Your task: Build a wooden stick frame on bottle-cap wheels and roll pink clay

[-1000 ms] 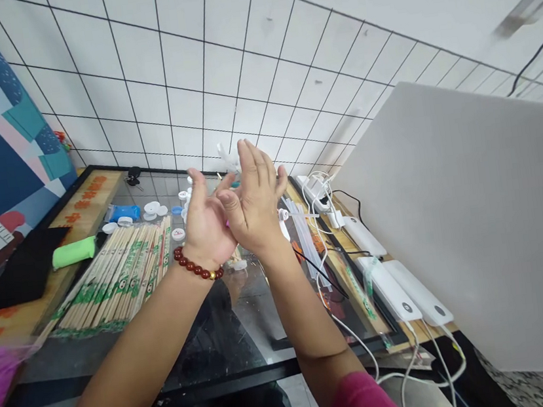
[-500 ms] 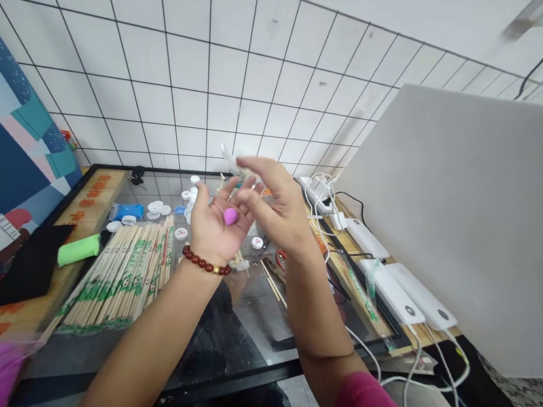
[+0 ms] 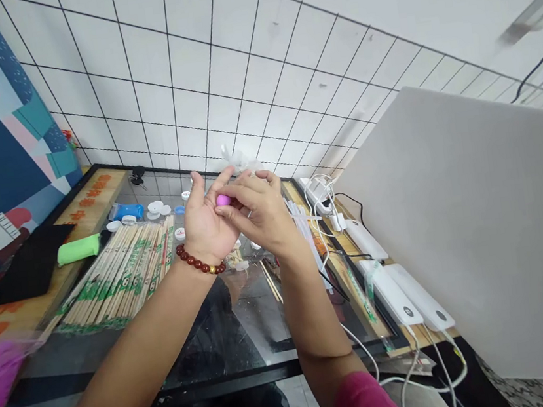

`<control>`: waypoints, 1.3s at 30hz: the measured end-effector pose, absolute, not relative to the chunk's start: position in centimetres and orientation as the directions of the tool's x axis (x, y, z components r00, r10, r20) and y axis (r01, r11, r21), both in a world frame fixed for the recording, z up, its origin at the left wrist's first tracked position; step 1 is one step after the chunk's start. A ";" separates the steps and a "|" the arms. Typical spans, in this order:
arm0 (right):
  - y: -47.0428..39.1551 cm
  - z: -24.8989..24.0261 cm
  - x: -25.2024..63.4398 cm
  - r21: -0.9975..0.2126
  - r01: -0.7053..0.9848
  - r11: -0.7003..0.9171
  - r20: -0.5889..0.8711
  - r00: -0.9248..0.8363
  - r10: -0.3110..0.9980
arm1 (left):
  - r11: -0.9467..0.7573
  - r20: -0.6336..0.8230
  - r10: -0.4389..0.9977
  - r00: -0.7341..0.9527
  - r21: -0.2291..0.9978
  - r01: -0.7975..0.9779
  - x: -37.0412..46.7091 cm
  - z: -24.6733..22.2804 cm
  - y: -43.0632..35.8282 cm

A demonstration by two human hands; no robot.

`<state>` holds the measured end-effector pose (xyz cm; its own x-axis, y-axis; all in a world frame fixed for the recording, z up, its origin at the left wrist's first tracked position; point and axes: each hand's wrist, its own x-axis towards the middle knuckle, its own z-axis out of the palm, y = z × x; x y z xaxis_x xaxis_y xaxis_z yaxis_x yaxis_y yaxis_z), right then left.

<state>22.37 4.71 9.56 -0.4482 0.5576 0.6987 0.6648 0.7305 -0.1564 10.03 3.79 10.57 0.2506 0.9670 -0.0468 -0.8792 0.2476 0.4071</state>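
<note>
A small purple ball of soft material point(image 3: 223, 200) lies between my two hands above the glass-topped table. My left hand point(image 3: 212, 224) is palm up with its fingers spread, a red bead bracelet on its wrist, and the ball rests near the base of its fingers. From the right, the thumb and index finger of my right hand point(image 3: 262, 216) close on the ball. Behind the fingers sits crumpled clear plastic point(image 3: 241, 158). Its lower part is hidden by my hands.
Wrapped chopsticks point(image 3: 117, 275), a green roll point(image 3: 78, 249), a blue packet point(image 3: 127, 212) and white caps point(image 3: 155, 206) lie on the left. A purple bag point(image 3: 0, 374) is at the near left. White power banks point(image 3: 388, 291) with cables line the right edge, beside a large grey panel point(image 3: 477, 224).
My right hand has moved down and left onto the ball, and its thumb and index finger have closed on it. The ball sits slightly higher and further left. Clear strips show right of my right hand.
</note>
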 end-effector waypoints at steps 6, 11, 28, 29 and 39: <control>4.2 9.9 22.2 -0.195 0.679 0.708 0.767 -0.344 0.542 | 0.287 -0.129 0.957 0.261 0.264 -0.921 9.8 10.7 4.4; 4.6 9.5 21.9 -0.224 0.736 0.639 0.876 -0.135 0.463 | 0.346 -0.129 0.938 0.321 0.292 -0.892 11.2 10.7 3.7; 6.0 8.1 21.8 -0.105 0.891 0.441 0.847 -0.151 0.509 | 0.286 0.000 0.944 0.329 0.496 -0.820 12.9 9.9 2.3; 6.0 8.0 21.6 -0.094 0.889 0.449 0.847 -0.165 0.505 | 0.307 0.005 0.936 0.353 0.483 -0.820 12.6 10.1 2.3; 6.3 7.8 21.0 -0.177 0.866 0.468 0.866 -0.088 0.492 | 0.386 -0.212 0.920 0.329 0.352 -0.853 10.1 11.1 3.4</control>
